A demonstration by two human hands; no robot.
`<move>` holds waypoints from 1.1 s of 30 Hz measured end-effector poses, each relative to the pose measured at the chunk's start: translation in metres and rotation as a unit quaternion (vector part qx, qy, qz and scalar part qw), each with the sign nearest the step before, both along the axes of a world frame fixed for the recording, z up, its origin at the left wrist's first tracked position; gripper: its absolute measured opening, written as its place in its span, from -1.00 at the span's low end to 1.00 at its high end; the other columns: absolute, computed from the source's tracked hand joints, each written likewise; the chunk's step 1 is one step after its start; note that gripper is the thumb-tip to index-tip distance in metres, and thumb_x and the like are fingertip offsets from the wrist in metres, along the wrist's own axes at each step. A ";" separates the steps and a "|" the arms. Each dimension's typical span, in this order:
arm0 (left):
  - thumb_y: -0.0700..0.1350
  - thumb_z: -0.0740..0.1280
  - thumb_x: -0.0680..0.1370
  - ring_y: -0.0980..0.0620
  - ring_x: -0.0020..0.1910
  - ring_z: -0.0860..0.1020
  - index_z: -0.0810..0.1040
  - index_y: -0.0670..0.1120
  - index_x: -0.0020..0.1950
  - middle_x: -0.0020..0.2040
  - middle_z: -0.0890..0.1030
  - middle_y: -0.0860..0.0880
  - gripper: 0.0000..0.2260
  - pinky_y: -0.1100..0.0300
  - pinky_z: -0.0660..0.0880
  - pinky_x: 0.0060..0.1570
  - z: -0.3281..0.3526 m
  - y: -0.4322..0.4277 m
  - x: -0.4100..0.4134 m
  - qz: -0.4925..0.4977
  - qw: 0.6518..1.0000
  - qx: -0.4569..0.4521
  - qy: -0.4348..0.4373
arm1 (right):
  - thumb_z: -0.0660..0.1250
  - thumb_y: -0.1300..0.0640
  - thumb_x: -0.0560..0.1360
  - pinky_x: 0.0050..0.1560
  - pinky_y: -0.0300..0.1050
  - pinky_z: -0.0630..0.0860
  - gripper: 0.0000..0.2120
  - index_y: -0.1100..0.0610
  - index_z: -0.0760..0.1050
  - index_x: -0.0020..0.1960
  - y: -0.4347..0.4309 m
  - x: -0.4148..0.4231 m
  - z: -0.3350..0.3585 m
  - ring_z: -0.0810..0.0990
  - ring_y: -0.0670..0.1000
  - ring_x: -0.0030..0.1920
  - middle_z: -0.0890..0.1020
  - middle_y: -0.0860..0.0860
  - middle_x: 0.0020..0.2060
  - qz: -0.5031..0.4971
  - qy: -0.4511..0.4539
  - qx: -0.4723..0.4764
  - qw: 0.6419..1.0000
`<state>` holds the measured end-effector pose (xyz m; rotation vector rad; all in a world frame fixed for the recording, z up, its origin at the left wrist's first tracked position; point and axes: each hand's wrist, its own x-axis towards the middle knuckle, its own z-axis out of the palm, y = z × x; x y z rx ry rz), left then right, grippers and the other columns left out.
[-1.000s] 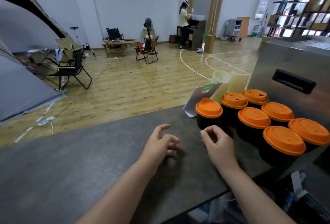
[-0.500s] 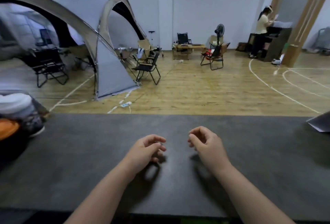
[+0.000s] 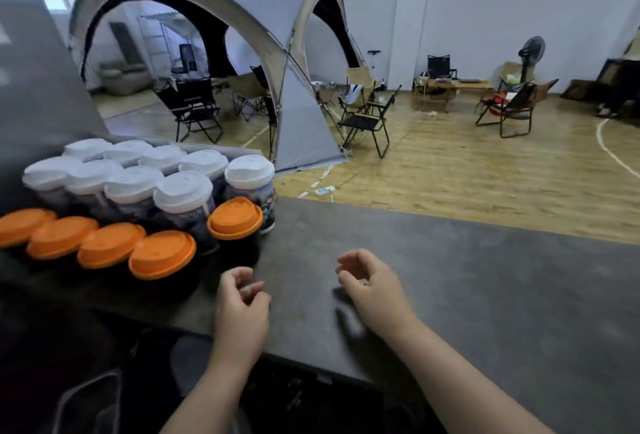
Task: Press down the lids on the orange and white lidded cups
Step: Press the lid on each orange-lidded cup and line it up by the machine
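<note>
Facing dark grey counter [image 3: 485, 295]; head cam, wide-angle, some blur on L side.

Cups: all grouped at L end of counter. Orange-lidded cups [image 3: 162, 255]: 5 in view, dark bodies. 4 form a front row running off L edge of frame; 5th stands at R end, set further back. White-lidded cups [image 3: 183, 191]: approx 9, two rows right behind the orange row, packed close, lids nearly touching. R-most one sits directly behind the 5th orange-lidded cup. Bodies dark w/ print, not legible. Every cup in view has a lid on; whether lids are fully seated: cannot tell at this res.

L hand [image 3: 242, 305]: above near edge of counter, just R of nearest orange-lidded cup, not touching it. Fingers loosely curled inward, thumb close to fingertips, nothing held.

R hand [image 3: 374, 288]: above bare counter, apart from L hand, well apart from cups. Fingers loosely curled too, thumb and index near each other, nothing between them. Dark shadow on counter beside wrist; contact w/ surface: cannot tell.

Both forearms bare, entering from bottom of frame.

Bkgd: wood floor [image 3: 467, 170] w/ white painted lines. Grey dome tent [image 3: 304, 128] w/ arched openings, folding chairs inside. One black folding chair [image 3: 367, 122] just outside tent. Low table [image 3: 453, 85] near far wall, pedestal fan [image 3: 530, 51] to its R, another chair in front of fan.
</note>
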<state>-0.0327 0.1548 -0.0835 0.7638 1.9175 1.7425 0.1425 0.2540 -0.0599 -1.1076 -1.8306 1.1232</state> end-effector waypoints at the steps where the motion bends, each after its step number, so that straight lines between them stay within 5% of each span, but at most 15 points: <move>1: -0.42 0.24 0.54 0.01 0.13 0.57 0.39 -0.07 0.28 0.23 0.48 -0.04 -0.62 -0.05 0.51 0.22 0.001 0.001 -0.012 0.004 1.000 -0.012 0.003 | 0.33 0.34 0.52 -0.03 -0.35 0.52 -0.77 0.05 0.55 0.06 -0.002 -0.018 0.000 0.64 -0.02 -0.05 0.68 0.00 -0.05 0.011 0.002 0.002 1.000; 5: -0.44 0.20 0.54 -0.01 0.16 0.55 0.13 -0.07 0.58 0.39 0.40 -0.07 -0.35 -0.04 0.57 0.15 0.004 0.013 -0.039 -0.004 0.999 -0.015 -0.052 | 0.22 0.42 0.50 0.19 -0.46 0.43 -0.45 0.12 0.40 0.45 -0.004 -0.080 -0.001 0.56 -0.08 0.27 0.56 -0.05 0.28 0.068 -0.026 0.010 0.997; 8: -0.44 0.16 0.55 0.05 0.00 0.63 0.11 0.01 0.59 0.14 0.54 0.12 -0.33 0.15 0.62 -0.24 0.005 0.019 -0.048 -0.022 0.994 0.007 -0.105 | 0.16 0.44 0.48 0.39 -0.23 0.38 -0.29 0.07 0.23 0.59 -0.006 -0.112 0.000 0.42 -0.06 0.45 0.45 0.00 0.46 0.102 -0.041 -0.003 0.994; 11: -0.44 0.17 0.54 -0.02 0.02 0.66 0.12 0.13 0.59 0.16 0.54 0.17 -0.28 0.13 0.60 -0.27 0.008 0.018 -0.054 -0.054 0.990 0.015 -0.130 | 0.17 0.45 0.43 0.48 0.00 0.37 -0.22 0.04 0.20 0.60 -0.008 -0.128 0.000 0.36 -0.03 0.50 0.43 0.02 0.48 0.108 -0.030 0.001 0.994; 15: -0.41 0.23 0.53 -0.03 0.07 0.67 0.34 0.22 0.45 0.25 0.57 0.03 -0.35 0.16 0.61 -0.26 0.009 0.008 -0.055 -0.096 0.989 0.012 -0.112 | 0.38 0.38 0.43 0.39 0.08 0.46 -0.31 0.09 0.33 0.53 -0.016 -0.120 -0.007 0.43 -0.05 0.40 0.46 -0.01 0.37 0.082 0.007 0.049 0.995; 19: -0.38 0.22 0.55 0.10 -0.11 0.69 0.52 0.09 0.21 0.06 0.68 0.02 -0.59 0.17 0.58 -0.39 0.013 0.008 -0.045 -0.145 0.983 0.031 -0.107 | 0.54 0.22 0.42 0.21 -0.24 0.52 -0.38 -0.18 0.38 0.33 -0.016 -0.083 -0.008 0.51 -0.14 0.27 0.48 -0.11 0.27 0.056 0.044 0.069 0.995; 22: -0.38 0.17 0.57 0.13 -0.21 0.67 0.56 0.00 0.12 -0.08 0.70 0.03 -0.67 0.17 0.57 -0.47 0.019 0.017 -0.029 -0.208 0.970 0.037 -0.123 | 0.56 0.21 0.44 0.13 -0.28 0.54 -0.36 -0.10 0.35 0.39 -0.011 -0.052 -0.004 0.61 -0.07 0.20 0.56 -0.02 0.26 0.041 0.082 0.028 0.995; 26: -0.18 0.25 0.64 -0.01 -0.21 0.68 0.48 -0.07 0.09 -0.02 0.66 -0.13 -0.94 0.10 0.59 -0.45 0.025 0.036 -0.011 -0.248 0.953 0.021 -0.173 | 0.53 0.11 0.41 0.07 -0.18 0.57 -0.38 -0.06 0.37 0.40 -0.005 -0.010 -0.001 0.64 -0.05 0.11 0.61 -0.05 0.18 -0.004 0.057 0.065 0.996; 30: 0.09 0.48 0.48 0.01 -0.15 0.70 0.40 0.13 0.27 0.09 0.64 -0.06 -0.57 0.06 0.60 -0.37 0.028 0.053 0.002 -0.297 0.940 0.003 -0.168 | 0.44 0.16 0.38 -0.04 -0.19 0.60 -0.48 -0.01 0.44 0.32 -0.010 0.005 -0.009 0.63 -0.04 0.07 0.62 -0.07 0.11 -0.006 0.077 0.072 0.994; 33: 0.19 0.47 0.35 0.13 -0.11 0.69 0.55 0.33 0.09 -0.03 0.69 0.09 -0.67 0.11 0.59 -0.37 0.031 0.059 0.005 -0.324 0.937 -0.002 -0.133 | 0.43 0.17 0.38 0.02 -0.15 0.61 -0.47 -0.01 0.44 0.32 -0.010 0.002 -0.011 0.63 -0.03 0.06 0.63 -0.04 0.11 0.010 0.075 0.070 0.995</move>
